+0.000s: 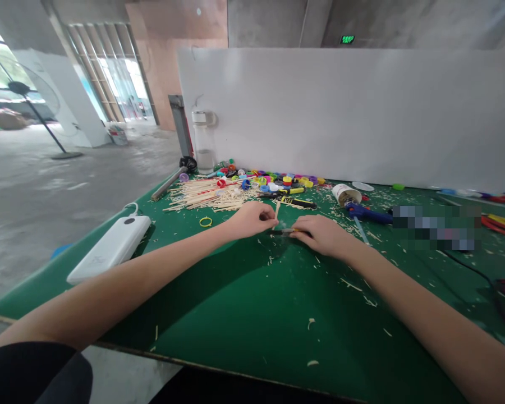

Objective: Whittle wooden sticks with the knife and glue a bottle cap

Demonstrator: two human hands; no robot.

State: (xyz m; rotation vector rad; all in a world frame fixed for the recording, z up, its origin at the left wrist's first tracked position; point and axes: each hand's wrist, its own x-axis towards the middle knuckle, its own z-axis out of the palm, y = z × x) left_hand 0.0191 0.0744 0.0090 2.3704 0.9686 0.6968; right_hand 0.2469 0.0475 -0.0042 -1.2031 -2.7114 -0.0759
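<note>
My left hand (255,219) is closed in a pinch on a short pale wooden stick (277,210), which stands nearly upright above the table. Opposite it, my right hand (322,234) grips a utility knife (284,231), its dark blade pointing left to the foot of the stick. The blade appears to touch or nearly touch the wood; I cannot tell which. Most of the knife's handle is hidden under my fingers. Just behind the hands lie a yellow-and-black utility knife (298,202) and a heap of thin wooden sticks (210,193).
Coloured bottle caps (269,179) line the back of the green table (227,314). A tipped white cup (345,194) and a blue glue gun (368,213) lie right. A white power bank (111,247) and yellow ring (206,221) are left. Wood shavings are scattered about.
</note>
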